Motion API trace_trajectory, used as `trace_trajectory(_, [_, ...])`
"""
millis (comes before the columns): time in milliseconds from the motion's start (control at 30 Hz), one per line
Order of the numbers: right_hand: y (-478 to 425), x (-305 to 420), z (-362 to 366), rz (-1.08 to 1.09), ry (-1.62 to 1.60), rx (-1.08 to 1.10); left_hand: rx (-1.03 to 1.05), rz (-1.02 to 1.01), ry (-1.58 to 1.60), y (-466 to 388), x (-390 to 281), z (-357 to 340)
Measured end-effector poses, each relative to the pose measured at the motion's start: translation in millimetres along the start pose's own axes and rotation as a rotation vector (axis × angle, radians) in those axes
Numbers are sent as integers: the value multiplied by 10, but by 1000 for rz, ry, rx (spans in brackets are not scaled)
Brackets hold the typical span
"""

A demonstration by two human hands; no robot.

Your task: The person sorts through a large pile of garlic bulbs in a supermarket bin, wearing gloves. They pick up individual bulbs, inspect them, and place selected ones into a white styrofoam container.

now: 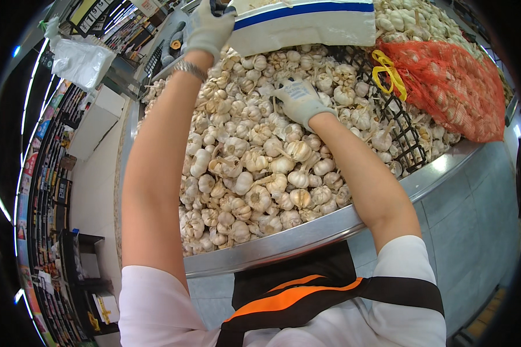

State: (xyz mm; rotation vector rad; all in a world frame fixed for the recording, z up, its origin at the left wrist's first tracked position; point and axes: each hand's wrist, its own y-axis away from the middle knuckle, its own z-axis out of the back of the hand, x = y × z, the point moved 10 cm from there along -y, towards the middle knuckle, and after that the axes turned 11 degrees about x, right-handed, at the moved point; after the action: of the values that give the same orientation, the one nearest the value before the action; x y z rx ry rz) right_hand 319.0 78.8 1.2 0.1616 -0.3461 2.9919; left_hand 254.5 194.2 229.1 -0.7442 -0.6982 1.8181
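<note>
My left hand (209, 29), in a pale work glove with dark fingertips, is at the left end of a white foam box (304, 32) with a blue stripe. Its fingers are bent, and the top of the picture cuts off part of the view, so a grip on the box is not certain. Lower down, my right hand (301, 99), in a matching glove, reaches into a heap of loose garlic bulbs (258, 160). Its fingertips are down among the bulbs and dry skins, partly hidden.
A red mesh sack of garlic (451, 86) with a yellow tie lies at the right, beside a black plastic grid divider (397, 126). A metal rim (282, 245) edges the display. At the left hang clear plastic bags (80, 60), above an aisle floor (93, 191) and stocked shelves (47, 182).
</note>
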Motion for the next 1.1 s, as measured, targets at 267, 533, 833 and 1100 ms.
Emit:
trace_trajectory(267, [-62,-8,3,-69,-108,148,716,115,-95,1347,101,-1097])
trace_trajectory(533, [-16,-66,26,-59,-99,133,1051,144,-272,1551,124,-1476])
trace_trajectory(833, [-40,-243,-1,-126,-278,62,1191,190,-509,1509,-62,-1675])
trace_trajectory(1100, [-24,-280,52,-186,-364,88,1165,183,-526,1602,-7,-1705])
